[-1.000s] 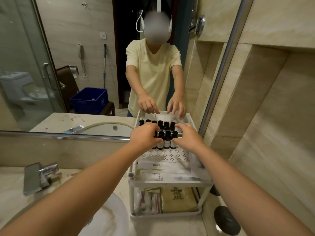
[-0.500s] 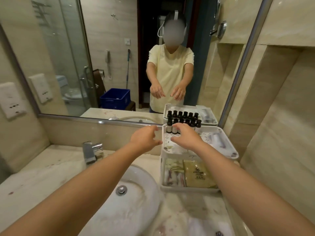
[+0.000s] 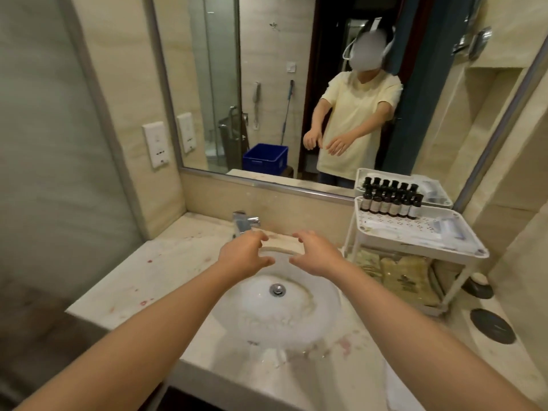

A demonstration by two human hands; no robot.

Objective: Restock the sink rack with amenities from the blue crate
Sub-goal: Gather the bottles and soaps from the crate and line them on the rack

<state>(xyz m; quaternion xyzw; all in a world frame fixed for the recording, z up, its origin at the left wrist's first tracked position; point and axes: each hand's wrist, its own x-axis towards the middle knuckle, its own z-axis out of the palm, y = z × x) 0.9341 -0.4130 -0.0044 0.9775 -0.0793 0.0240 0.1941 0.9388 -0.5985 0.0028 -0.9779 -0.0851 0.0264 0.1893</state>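
Hovering over sink: left hand, right hand empty, apart, loosely curled; rack rightward, nearer right hand (blue crate mirrored, so behind).

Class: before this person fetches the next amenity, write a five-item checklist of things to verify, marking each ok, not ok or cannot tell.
1. The left hand is free: ok, it holds nothing and its fingers are loose.
2. The right hand is free: ok, it holds nothing.
3. The rack stands upright on the counter: ok.
4. The bottles stand upright at the back of the top shelf: ok.
5. The crate has stock left: cannot tell, since it shows only in the mirror and its inside is hidden.
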